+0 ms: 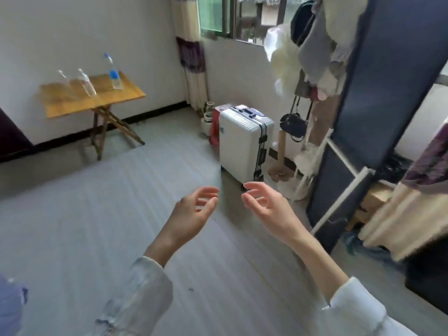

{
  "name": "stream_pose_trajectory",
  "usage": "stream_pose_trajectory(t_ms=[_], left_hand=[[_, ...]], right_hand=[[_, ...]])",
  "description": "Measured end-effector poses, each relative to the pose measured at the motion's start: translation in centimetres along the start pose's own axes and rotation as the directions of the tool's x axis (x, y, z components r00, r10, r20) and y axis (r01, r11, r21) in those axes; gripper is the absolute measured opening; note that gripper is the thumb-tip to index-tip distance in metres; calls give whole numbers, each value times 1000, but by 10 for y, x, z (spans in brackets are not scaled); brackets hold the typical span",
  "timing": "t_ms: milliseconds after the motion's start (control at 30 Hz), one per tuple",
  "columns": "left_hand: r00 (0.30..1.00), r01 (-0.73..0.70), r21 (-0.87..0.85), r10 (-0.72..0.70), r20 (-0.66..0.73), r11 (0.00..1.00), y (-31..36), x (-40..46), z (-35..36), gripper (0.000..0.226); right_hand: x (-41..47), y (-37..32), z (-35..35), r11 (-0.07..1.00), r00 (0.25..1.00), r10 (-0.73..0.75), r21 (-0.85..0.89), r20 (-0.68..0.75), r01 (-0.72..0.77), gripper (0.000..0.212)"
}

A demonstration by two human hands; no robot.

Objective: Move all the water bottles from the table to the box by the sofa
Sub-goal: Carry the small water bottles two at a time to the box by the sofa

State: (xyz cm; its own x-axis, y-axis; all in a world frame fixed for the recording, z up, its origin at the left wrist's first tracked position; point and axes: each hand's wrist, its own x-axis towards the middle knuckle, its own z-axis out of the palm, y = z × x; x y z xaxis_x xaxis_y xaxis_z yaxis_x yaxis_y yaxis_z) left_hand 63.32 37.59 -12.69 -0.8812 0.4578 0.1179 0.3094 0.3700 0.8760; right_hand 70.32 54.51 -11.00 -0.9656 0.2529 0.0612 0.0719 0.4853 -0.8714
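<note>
Bottles (114,72) upright on wooden table (126,93) by wall; hands (194,209) empty.

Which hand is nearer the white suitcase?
Right. The right hand hovers open just below the white suitcase, its fingers near the bottom edge. The left hand is open too, further to the suitcase's lower left.

Wooden table (72,103) — clear plastic bottles (87,84).

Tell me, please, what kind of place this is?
Probably a room in a home, perhaps a bedroom: a white hard-shell suitcase stands on the floor, clothes and bags hang on a rack, and a small wooden folding table holds plastic water bottles.
</note>
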Motion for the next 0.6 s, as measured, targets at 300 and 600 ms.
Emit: stream_pose_trajectory(t_ms=[300, 600], left_hand=[[954, 58, 27, -48, -297, 998, -71, 61, -183, 17], [894, 97, 41, -69, -442, 994, -144, 178, -289, 19]], right_hand=[[162, -104, 127, 968, 955, -251, 9, 160, 252, 26], [343, -147, 229, 921, 877, -388, 109, 282, 373, 26]])
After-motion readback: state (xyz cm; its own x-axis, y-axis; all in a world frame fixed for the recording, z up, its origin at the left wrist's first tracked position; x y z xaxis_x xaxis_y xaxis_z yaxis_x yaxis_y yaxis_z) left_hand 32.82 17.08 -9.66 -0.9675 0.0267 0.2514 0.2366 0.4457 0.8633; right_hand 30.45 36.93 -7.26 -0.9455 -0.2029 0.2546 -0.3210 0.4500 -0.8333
